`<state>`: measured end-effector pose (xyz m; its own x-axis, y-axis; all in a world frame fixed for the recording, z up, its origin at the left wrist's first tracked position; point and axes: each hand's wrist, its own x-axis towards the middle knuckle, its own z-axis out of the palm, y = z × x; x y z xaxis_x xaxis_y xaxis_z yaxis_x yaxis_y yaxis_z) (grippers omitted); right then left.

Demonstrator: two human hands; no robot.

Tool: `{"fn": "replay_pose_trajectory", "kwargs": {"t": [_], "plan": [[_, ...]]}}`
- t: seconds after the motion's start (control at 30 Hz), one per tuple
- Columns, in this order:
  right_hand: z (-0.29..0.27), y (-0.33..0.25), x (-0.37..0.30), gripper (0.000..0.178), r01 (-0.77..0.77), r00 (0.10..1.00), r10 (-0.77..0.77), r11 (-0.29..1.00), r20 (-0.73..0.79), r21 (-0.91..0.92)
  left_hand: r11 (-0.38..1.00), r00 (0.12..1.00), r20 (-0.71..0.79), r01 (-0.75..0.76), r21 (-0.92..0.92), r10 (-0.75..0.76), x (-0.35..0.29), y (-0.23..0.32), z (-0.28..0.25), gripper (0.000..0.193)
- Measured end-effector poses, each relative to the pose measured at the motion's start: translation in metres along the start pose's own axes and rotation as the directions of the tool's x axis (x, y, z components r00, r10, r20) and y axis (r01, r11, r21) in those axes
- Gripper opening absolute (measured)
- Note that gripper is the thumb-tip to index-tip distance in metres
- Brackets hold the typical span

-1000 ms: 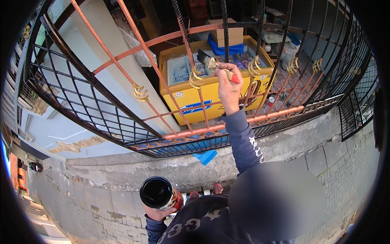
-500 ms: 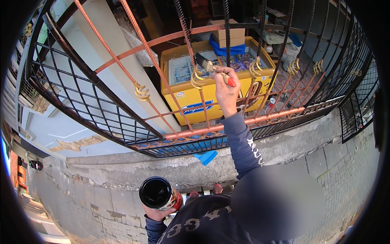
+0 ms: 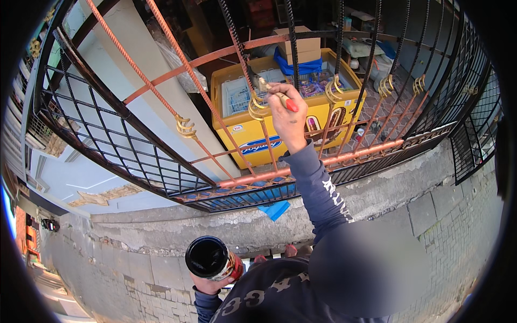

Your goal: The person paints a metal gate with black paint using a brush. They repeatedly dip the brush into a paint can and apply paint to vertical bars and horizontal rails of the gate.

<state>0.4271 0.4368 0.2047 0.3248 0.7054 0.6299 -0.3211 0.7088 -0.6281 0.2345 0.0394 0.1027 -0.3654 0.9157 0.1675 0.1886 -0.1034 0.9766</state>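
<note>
My right hand (image 3: 292,121) grips a paintbrush (image 3: 263,84) by its handle, whose end is red. Its dark bristles meet, or almost meet, a twisted bar (image 3: 231,27) of a metal grille, just above a gold curled ornament (image 3: 258,109). Black coats the upper part of that bar, while the stretch below the ornament is reddish primer. Low on the left, my left hand (image 3: 206,284) is wrapped round an open paint can (image 3: 235,267) with a red label. Glossy black paint (image 3: 207,258) shows inside it.
Behind the bars stands a yellow chest freezer (image 3: 253,145), with cardboard boxes (image 3: 301,48) and a blue cloth on top. A copper-coloured rail (image 3: 323,164) runs along the grille's bottom. Blue sheeting (image 3: 274,210) lies by the concrete ledge (image 3: 377,188); paving (image 3: 118,269) spreads below.
My right hand and the brush have shifted left and slightly up, from beside the bar to the bar itself. The left hand still holds the can in nearly the same place.
</note>
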Motion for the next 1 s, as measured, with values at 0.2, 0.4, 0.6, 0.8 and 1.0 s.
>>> {"fn": "replay_pose_trajectory", "kwargs": {"t": [0.2,0.4,0.6,0.8,1.0], "plan": [[-0.001,-0.005,0.006,0.009,0.0,1.0,0.0,0.999,-0.002,-0.039,1.0,1.0,-0.01,0.016,0.01,-0.016,-0.004,-0.005,-0.002,0.11],[0.009,-0.035,0.021,0.01,0.275,0.939,-0.206,0.93,0.274,-0.242,1.0,1.0,0.007,0.017,0.018,-0.017,-0.004,-0.008,-0.002,0.109],[0.03,-0.063,0.08,0.016,0.589,0.803,-0.469,0.715,0.367,-0.375,1.0,1.0,-0.009,0.007,-0.012,-0.007,-0.007,-0.016,0.0,0.113],[0.049,-0.066,0.071,0.017,0.743,0.657,-0.535,0.577,0.531,-0.338,0.994,0.999,-0.051,0.007,-0.112,-0.013,-0.008,-0.018,-0.001,0.107],[0.062,-0.062,0.07,0.018,0.798,0.594,-0.54,0.49,0.596,-0.352,0.994,0.995,-0.104,-0.023,-0.105,0.012,-0.014,-0.021,-0.009,0.107]]}}
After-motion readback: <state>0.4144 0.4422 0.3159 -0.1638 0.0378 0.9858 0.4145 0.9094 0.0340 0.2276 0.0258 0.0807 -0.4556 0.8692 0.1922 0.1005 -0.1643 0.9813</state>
